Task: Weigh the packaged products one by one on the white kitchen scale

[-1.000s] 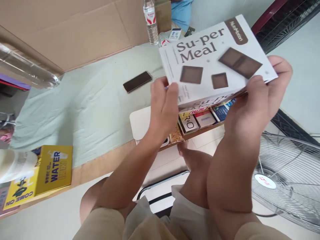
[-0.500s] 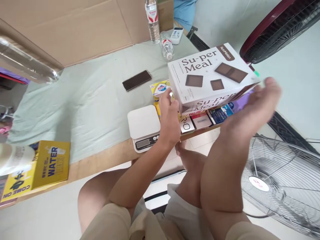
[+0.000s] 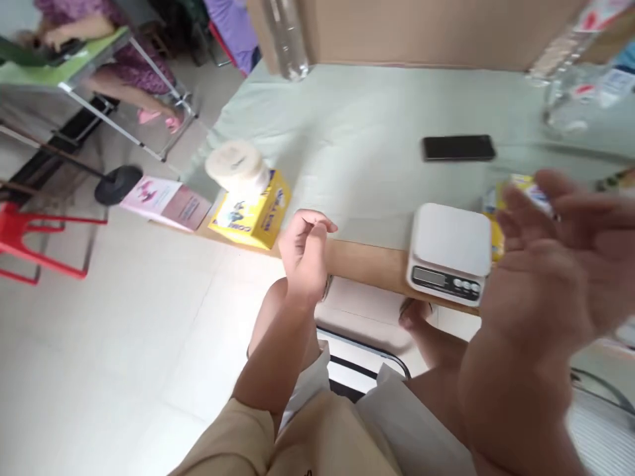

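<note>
My left hand [image 3: 305, 254] hovers over the table's front edge with its fingers curled in and the thumb against them. Nothing shows in it. Closest to it is a yellow drink box [image 3: 255, 215], with a white lidded tub [image 3: 238, 165] on top. On the right, my right hand [image 3: 555, 258] is blurred by motion, its fingers apart and no object visible in it. Beside that hand lies a white digital kitchen scale [image 3: 451, 241] with a bare platform. Partly hidden behind the fingers is a yellow packet [image 3: 496, 225].
A black phone [image 3: 459, 148] lies on the green cloth [image 3: 362, 145]. Plastic bottles [image 3: 570, 109] stand and lie at the back right. A pink-and-white carton [image 3: 166, 201] sits at the left end. A red stool [image 3: 40, 241] and a seated person [image 3: 129, 73] are further left.
My view has swung left. The white Su-per Meal box beside my hands is out of view now. My left hand has moved left, away from the scale, and closed; my right hand holds nothing visible.
</note>
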`<action>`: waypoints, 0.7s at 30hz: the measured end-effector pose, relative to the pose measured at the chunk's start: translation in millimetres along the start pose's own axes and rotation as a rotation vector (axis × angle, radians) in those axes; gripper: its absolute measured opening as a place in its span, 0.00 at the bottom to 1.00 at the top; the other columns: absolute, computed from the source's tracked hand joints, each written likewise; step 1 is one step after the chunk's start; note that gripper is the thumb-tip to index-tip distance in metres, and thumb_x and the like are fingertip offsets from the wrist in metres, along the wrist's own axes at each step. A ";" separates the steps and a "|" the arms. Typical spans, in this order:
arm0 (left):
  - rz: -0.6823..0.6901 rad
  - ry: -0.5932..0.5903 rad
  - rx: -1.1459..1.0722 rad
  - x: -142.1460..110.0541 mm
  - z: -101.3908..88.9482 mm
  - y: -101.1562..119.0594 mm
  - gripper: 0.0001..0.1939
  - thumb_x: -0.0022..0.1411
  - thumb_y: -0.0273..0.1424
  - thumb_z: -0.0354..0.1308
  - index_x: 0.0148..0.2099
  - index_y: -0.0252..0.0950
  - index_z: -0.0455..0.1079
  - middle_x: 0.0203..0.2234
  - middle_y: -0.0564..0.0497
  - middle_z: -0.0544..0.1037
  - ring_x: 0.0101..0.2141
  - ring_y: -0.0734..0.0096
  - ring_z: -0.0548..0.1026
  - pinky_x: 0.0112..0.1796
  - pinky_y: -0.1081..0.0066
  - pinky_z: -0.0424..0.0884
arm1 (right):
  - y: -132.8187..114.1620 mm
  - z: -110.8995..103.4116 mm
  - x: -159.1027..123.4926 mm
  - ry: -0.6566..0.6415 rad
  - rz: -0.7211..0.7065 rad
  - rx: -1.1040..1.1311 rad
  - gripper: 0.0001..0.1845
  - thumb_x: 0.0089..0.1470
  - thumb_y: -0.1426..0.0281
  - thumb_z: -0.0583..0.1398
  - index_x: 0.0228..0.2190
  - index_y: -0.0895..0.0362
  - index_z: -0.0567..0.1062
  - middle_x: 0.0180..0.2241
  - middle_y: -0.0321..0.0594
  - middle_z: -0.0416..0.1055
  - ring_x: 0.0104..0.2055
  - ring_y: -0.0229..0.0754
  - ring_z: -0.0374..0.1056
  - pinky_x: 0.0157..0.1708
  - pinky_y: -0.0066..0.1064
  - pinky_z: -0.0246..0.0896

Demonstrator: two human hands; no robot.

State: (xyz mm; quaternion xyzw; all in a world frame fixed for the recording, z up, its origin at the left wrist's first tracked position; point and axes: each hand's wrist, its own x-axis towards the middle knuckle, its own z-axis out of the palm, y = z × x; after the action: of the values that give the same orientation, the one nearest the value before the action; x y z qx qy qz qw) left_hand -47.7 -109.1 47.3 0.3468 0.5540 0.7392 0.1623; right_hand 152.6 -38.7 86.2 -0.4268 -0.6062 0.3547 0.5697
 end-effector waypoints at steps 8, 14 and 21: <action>0.078 0.231 -0.114 40.4 -86.8 -10.9 0.16 0.69 0.50 0.60 0.46 0.45 0.76 0.45 0.50 0.79 0.52 0.62 0.77 0.55 0.62 0.75 | 10.9 125.4 -22.4 -0.569 -0.040 -0.025 0.26 0.54 0.65 0.69 0.54 0.43 0.72 0.61 0.41 0.73 0.66 0.51 0.71 0.65 0.56 0.68; 0.021 0.121 -0.288 53.6 -101.0 -19.2 0.29 0.70 0.61 0.50 0.66 0.59 0.66 0.73 0.62 0.63 0.79 0.56 0.49 0.76 0.54 0.54 | 8.2 242.9 5.7 -0.765 -0.134 -0.022 0.46 0.48 0.62 0.72 0.63 0.40 0.59 0.70 0.40 0.62 0.74 0.54 0.61 0.71 0.60 0.62; -0.004 -0.011 -0.123 47.6 -101.8 -9.5 0.37 0.70 0.65 0.45 0.70 0.51 0.63 0.79 0.54 0.50 0.80 0.52 0.35 0.78 0.46 0.41 | 20.2 267.1 5.6 -0.736 -0.179 0.089 0.44 0.49 0.62 0.73 0.62 0.42 0.61 0.66 0.42 0.66 0.68 0.48 0.68 0.67 0.49 0.72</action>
State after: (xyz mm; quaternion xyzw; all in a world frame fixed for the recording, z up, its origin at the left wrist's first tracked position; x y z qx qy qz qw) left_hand -153.2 -148.1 39.5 0.3391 0.5075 0.7694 0.1881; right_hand -110.4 -10.8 43.4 -0.1911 -0.7892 0.4592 0.3603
